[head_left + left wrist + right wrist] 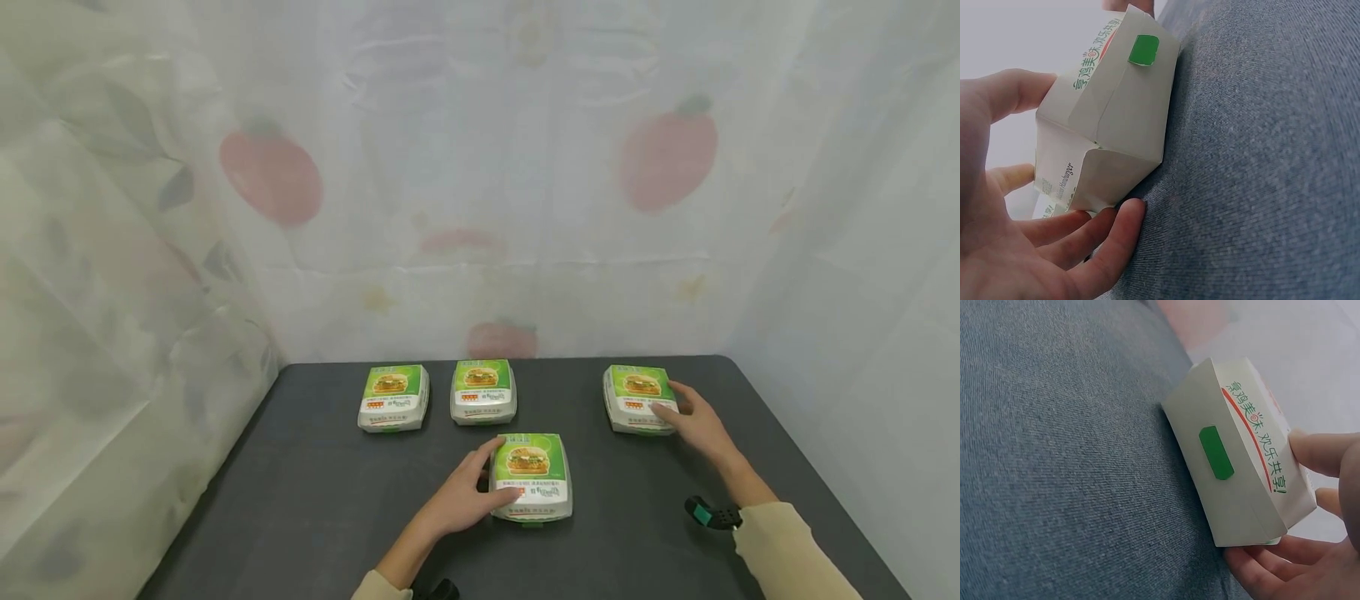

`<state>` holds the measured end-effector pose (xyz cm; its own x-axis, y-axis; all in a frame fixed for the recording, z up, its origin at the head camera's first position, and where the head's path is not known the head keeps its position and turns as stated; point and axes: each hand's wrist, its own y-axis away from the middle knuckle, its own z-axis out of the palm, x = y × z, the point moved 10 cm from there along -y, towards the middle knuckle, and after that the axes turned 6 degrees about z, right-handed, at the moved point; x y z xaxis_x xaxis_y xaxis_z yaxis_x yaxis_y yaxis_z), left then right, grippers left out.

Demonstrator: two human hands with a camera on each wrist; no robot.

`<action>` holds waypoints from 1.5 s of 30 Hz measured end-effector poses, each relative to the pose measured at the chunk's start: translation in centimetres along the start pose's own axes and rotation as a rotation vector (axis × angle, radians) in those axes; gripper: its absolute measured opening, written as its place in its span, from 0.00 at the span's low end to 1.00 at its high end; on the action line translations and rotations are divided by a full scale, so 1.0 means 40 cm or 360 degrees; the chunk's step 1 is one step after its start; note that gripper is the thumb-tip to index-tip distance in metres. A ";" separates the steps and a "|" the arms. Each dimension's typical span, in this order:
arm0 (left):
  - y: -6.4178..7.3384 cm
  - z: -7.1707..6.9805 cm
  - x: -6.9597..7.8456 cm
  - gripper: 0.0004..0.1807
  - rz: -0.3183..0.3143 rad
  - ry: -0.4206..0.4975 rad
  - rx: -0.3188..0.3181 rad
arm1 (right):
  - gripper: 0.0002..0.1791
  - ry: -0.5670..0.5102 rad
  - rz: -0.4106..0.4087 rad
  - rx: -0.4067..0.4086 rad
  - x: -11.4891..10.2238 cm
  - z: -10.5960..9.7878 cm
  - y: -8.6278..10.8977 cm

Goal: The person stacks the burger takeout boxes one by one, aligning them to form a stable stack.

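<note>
Four would exceed what I number, so several white-and-green burger boxes lie on the dark table. My left hand [467, 493] grips the nearest burger box [531, 479] by its left side, thumb near the lid's front corner. In the left wrist view its fingers [1119, 240] curl under that box's side edge. At the right, my right hand [701, 425] holds another burger box [637, 400] by its right side. The right wrist view shows the thumb [1319, 450] on the lid and fingers below along the side. Both boxes are closed and rest on the table.
Two more burger boxes stand toward the back, one at the left [393, 398] and one near the middle [483, 392]. The dark table [315, 500] is bordered by a hanging white curtain [480, 167] at the back and sides. Black bands are on both wrists.
</note>
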<state>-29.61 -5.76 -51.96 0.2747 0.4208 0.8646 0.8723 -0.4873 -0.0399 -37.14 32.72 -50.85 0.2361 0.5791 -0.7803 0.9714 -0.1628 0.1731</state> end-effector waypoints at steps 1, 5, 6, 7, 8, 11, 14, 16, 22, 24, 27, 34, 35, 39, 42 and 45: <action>-0.001 0.000 0.000 0.46 0.0001 -0.0003 0.0001 | 0.52 -0.0009 0.0004 0.0004 0.002 0.000 0.001; -0.002 0.002 -0.001 0.46 0.0005 -0.0013 0.0003 | 0.50 -0.0063 0.0010 0.0000 0.009 0.002 0.005; -0.002 0.003 -0.002 0.46 0.0007 -0.0012 0.0003 | 0.50 -0.0071 0.0009 -0.0002 0.009 0.003 0.006; -0.003 0.002 -0.002 0.46 0.0009 -0.0014 0.0005 | 0.50 -0.0076 0.0006 -0.0005 0.008 0.003 0.008; -0.003 0.002 -0.001 0.46 0.0013 -0.0013 0.0006 | 0.50 -0.0083 0.0005 -0.0007 0.007 0.002 0.010; -0.003 0.002 0.001 0.46 0.0016 -0.0015 0.0006 | 0.52 -0.0105 0.0005 -0.0017 0.000 -0.001 0.016; -0.004 0.002 0.001 0.46 0.0006 -0.0014 0.0004 | 0.53 -0.0132 -0.0001 -0.0039 -0.012 -0.003 0.025; -0.004 0.001 0.001 0.46 -0.0003 -0.0011 0.0001 | 0.53 -0.0146 -0.0010 -0.0055 -0.023 -0.002 0.033; -0.004 -0.002 0.003 0.46 -0.0014 -0.0018 0.0002 | 0.52 -0.0181 -0.0078 -0.0100 -0.070 0.002 0.060; -0.004 -0.003 0.003 0.46 -0.0011 -0.0021 0.0003 | 0.51 -0.0195 -0.0121 -0.0112 -0.090 0.004 0.070; -0.004 -0.001 0.002 0.46 -0.0011 -0.0018 0.0001 | 0.49 -0.0211 -0.0194 -0.0143 -0.121 0.010 0.089; 0.003 0.004 -0.005 0.46 -0.0032 -0.0014 -0.0005 | 0.45 -0.0218 -0.0292 -0.0218 -0.176 0.036 0.132; 0.004 0.003 -0.005 0.46 -0.0032 -0.0016 -0.0003 | 0.45 -0.0217 -0.0300 -0.0224 -0.182 0.039 0.136; 0.004 0.003 0.003 0.46 -0.0007 -0.0025 0.0002 | 0.43 -0.0258 -0.0333 -0.0269 -0.205 0.053 0.157; 0.002 0.004 0.006 0.45 0.0005 -0.0030 0.0000 | 0.42 -0.0286 -0.0362 -0.0308 -0.222 0.065 0.173; 0.001 0.003 0.009 0.45 0.0002 -0.0032 0.0002 | 0.42 -0.0266 -0.0402 -0.0330 -0.241 0.077 0.190</action>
<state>-29.43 -5.55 -51.72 0.2840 0.4355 0.8542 0.8723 -0.4871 -0.0417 -32.09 23.45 -43.87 -0.0030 0.4390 -0.8985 0.9873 0.1443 0.0672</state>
